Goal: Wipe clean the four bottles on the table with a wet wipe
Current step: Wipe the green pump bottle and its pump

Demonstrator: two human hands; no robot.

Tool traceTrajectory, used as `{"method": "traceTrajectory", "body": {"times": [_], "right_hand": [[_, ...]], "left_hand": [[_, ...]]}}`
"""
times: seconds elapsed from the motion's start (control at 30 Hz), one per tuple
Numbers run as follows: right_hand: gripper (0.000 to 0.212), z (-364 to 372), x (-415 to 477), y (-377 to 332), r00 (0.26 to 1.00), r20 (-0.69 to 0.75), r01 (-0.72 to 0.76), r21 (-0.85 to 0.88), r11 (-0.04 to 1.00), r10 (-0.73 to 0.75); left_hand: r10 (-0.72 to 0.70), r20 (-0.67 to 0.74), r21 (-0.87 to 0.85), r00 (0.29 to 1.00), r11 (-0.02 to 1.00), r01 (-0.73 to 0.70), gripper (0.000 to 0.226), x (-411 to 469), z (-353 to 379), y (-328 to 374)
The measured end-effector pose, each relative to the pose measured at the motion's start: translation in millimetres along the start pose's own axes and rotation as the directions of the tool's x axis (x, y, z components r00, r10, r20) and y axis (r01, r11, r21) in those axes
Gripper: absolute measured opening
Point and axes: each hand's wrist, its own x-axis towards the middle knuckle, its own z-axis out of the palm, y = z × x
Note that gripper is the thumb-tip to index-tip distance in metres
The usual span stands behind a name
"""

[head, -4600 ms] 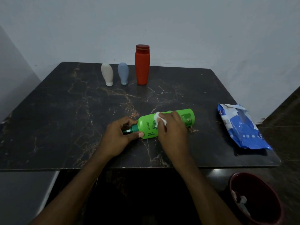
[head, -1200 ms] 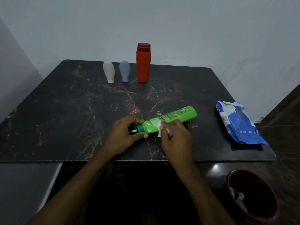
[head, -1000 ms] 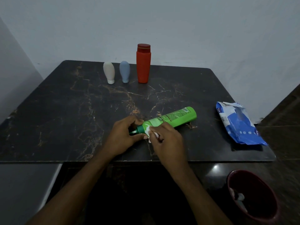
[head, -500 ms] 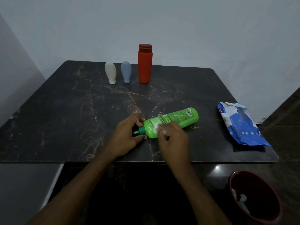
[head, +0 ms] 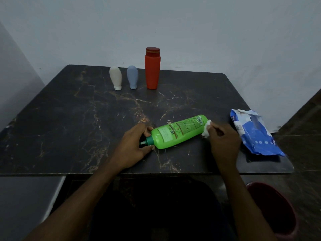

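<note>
Instructor: Since half a second ago, the right hand [head: 224, 140] has travelled with the wet wipe [head: 206, 131] from the neck end of the green bottle [head: 178, 132] to its base end.

Trainee: What is the current hand state?

Instructor: Right hand: fingertips pinch the bunched wipe against the rim of the base. Left hand [head: 133, 146]: fingers and thumb curl round the dark cap and neck, steadying the bottle. The bottle lies on its side on the table [head: 69, 119], near the front edge, base pointing away to the right.

Trainee: How should this step be carried out?

Instructor: My judgement:
1. Keep the neck grip firm so the bottle cannot roll or slide.
2. Run the wipe round the base rim and across the end face.
3. Turn the bottle by the neck to present the underside, which is not visible from here.
4. Refold the wipe if the contact face looks soiled.

Trainee: Inventory?

Instructor: Four bottles: one green, lying down; three upright in a row at the back, namely one cream bottle [head: 115, 77], one blue-grey bottle [head: 132, 76] and one red bottle [head: 152, 70]. One wipe in use. One blue wipe pack [head: 251, 133] at the right edge. One dark red bin [head: 271, 209] on the floor, lower right.
</note>
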Motion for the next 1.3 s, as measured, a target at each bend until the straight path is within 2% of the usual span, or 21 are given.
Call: {"method": "traceTrajectory", "body": {"times": [0.1, 0.2, 0.3, 0.4, 0.47, 0.6, 0.67, 0.7, 0.77, 0.87, 0.93, 1.0, 1.07, 1.2, 1.23, 1.3], "right_hand": [[0.006, 15.8, -30.0, -24.9, 0.989, 0.125, 0.07, 0.044, 0.997, -0.075], [0.012, 27.4, -50.4, -39.8, 0.95, 0.199, 0.236, 0.052, 0.97, -0.241], [0.01, 20.0, -27.2, -25.8, 0.972, 0.174, 0.155, 0.015, 0.988, -0.155], [0.012, 5.3, 8.9, -1.7, 0.998, 0.052, 0.044, -0.039, 0.998, -0.041], [0.014, 7.2, 12.0, -3.1, 0.997, 0.058, 0.048, -0.056, 0.997, -0.045], [0.016, 29.5, -32.1, -34.7, 0.951, 0.226, 0.216, -0.003, 0.976, -0.21], [0.017, 34.2, -48.6, -39.9, 0.911, 0.259, 0.322, 0.047, 0.946, -0.323], [0.017, 32.6, -46.9, -38.0, 0.91, 0.256, 0.326, 0.049, 0.944, -0.327], [0.018, 26.5, -28.4, -29.1, 0.949, 0.221, 0.231, -0.003, 0.973, -0.225], [0.023, 11.4, 6.0, -9.5, 0.993, 0.084, 0.086, -0.088, 0.992, -0.079], [0.023, 9.8, 10.3, -7.2, 0.997, 0.059, 0.053, -0.126, 0.991, -0.045], [0.022, 17.7, -5.2, -21.5, 0.991, 0.103, 0.098, -0.117, 0.988, -0.086], [0.02, 31.0, -33.0, -42.8, 0.968, 0.174, 0.189, -0.016, 0.982, -0.184], [0.02, 46.9, -77.5, -64.8, 0.84, 0.308, 0.435, 0.111, 0.894, -0.447], [0.019, 46.7, -74.2, -63.2, 0.841, 0.306, 0.431, 0.12, 0.895, -0.446], [0.017, 44.4, -57.2, -54.0, 0.903, 0.251, 0.339, 0.083, 0.937, -0.349]], "left_hand": [[0.004, 0.006, 0.007, 1.0, 1.0, -0.004, 0.039, -0.9, -0.3, 0.6], [0.03, 0.005, 0.013, 1.0, 0.999, -0.031, 0.039, -1.3, -0.5, 0.7], [0.032, 0.011, 0.019, 0.999, 0.999, -0.032, 0.039, -2.1, -0.9, 2.9], [0.049, 0.008, 0.031, 0.999, 0.998, -0.049, 0.04, -2.1, -0.1, 4.6], [0.061, 0.007, 0.039, 0.998, 0.997, -0.061, 0.04, -2.2, -0.4, 6.0], [0.077, 0.001, 0.061, 0.997, 0.995, -0.077, 0.043, -3.1, -2.3, 9.1], [0.092, 0.003, 0.063, 0.996, 0.994, -0.092, 0.051, -3.8, -3.5, 11.0], [0.099, 0.006, 0.063, 0.995, 0.993, -0.099, 0.055, -4.3, -3.9, 12.2], [0.111, 0.005, 0.069, 0.994, 0.991, -0.111, 0.06, -4.5, -3.8, 13.4], [0.114, 0.007, 0.079, 0.993, 0.99, -0.114, 0.066, -3.9, -3.1, 14.5], [0.129, 0.008, 0.08, 0.992, 0.988, -0.129, 0.058, -4.0, -2.2, 13.8], [0.14, 0.006, 0.095, 0.99, 0.986, -0.139, 0.046, -4.1, -1.3, 11.8], [0.142, 0.008, 0.104, 0.99, 0.984, -0.142, 0.044, -3.9, -0.8, 10.8], [0.148, 0.006, 0.096, 0.989, 0.984, -0.148, 0.043, -4.9, -1.5, 10.3], [0.152, 0.006, 0.094, 0.988, 0.984, -0.152, 0.043, -4.9, -1.6, 10.2], [0.162, 0.006, 0.09, 0.987, 0.983, -0.162, 0.044, -4.7, -1.5, 10.0]]}}
